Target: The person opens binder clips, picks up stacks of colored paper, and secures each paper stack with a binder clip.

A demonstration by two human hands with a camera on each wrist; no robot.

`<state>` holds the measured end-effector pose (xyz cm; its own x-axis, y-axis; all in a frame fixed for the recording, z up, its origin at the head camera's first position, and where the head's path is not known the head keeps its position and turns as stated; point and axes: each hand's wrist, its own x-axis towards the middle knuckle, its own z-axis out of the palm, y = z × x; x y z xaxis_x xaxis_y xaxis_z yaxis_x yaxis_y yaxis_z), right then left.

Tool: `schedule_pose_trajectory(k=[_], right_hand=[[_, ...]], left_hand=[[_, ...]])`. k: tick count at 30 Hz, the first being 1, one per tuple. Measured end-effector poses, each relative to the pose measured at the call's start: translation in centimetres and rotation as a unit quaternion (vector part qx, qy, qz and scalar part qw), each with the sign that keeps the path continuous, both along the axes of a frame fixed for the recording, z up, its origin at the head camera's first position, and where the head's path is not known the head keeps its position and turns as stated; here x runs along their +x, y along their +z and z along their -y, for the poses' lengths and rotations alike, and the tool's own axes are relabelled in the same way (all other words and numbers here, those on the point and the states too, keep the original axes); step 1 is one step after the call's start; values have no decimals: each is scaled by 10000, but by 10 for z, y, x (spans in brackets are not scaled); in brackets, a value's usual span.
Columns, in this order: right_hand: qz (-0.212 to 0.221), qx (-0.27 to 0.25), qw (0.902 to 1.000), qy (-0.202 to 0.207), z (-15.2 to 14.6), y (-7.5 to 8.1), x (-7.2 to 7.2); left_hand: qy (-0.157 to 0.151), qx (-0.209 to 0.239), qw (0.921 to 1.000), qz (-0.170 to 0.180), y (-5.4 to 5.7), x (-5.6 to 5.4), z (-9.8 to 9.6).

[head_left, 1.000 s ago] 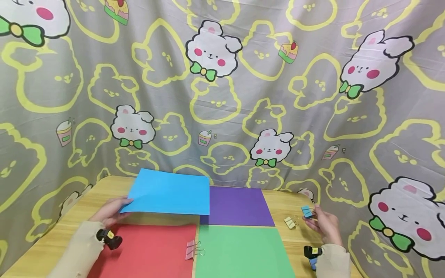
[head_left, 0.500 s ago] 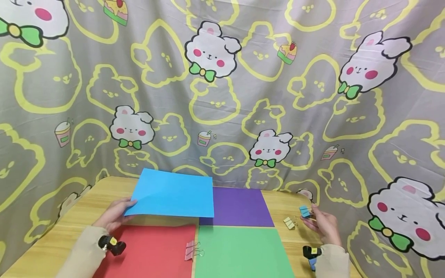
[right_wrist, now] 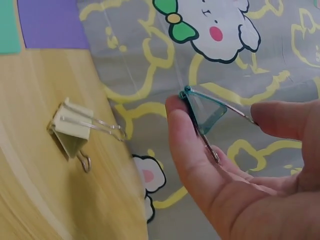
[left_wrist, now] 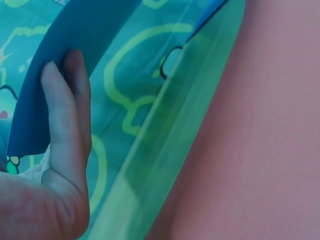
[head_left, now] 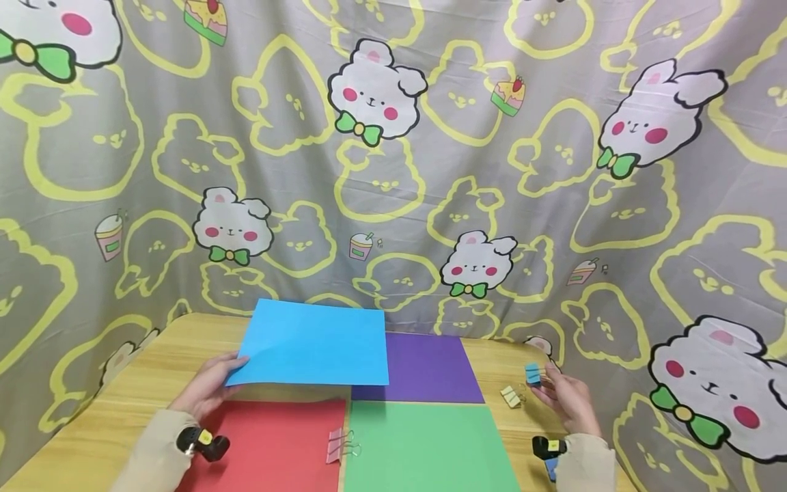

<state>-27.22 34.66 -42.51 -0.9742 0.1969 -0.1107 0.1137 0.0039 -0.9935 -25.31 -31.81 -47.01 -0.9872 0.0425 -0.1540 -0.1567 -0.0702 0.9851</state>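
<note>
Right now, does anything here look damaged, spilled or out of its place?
Nothing stands out as damaged, spilled or misplaced. The blue sheet is off the table simply because the left hand holds it.

A grey fabric curtain fills the background, hanging behind a light wood-grain surface and curving round its left and right sides. Soft folds and creases run through the cloth. Its print repeats large yellow animal outlines, white rabbit heads with pinkish-red cheeks and green bow ties, pink lidded cups with straws, and small cake slices topped with strawberries. The surface's far edge meets the curtain. Lighting is soft and fairly even; the left wrist view tints the cloth teal.
</note>
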Motion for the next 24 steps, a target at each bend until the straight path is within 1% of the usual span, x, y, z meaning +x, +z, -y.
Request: schedule_pose_trajectory(k=[5, 10, 17, 24], right_hand=[[21, -170, 9998, 138, 2, 0, 0], [-27, -532, 9984, 180, 3, 2, 1], [-27, -1041, 9941, 297, 4, 3, 1], [-155, -1219, 9916, 410, 6, 1, 0]], left_hand=[[-32, 134, 9999, 9, 0, 4, -6], [-20, 201, 9998, -86, -1, 5, -10], [-36, 233, 9997, -58, 0, 5, -16], [-13, 296, 9995, -97, -1, 7, -23]])
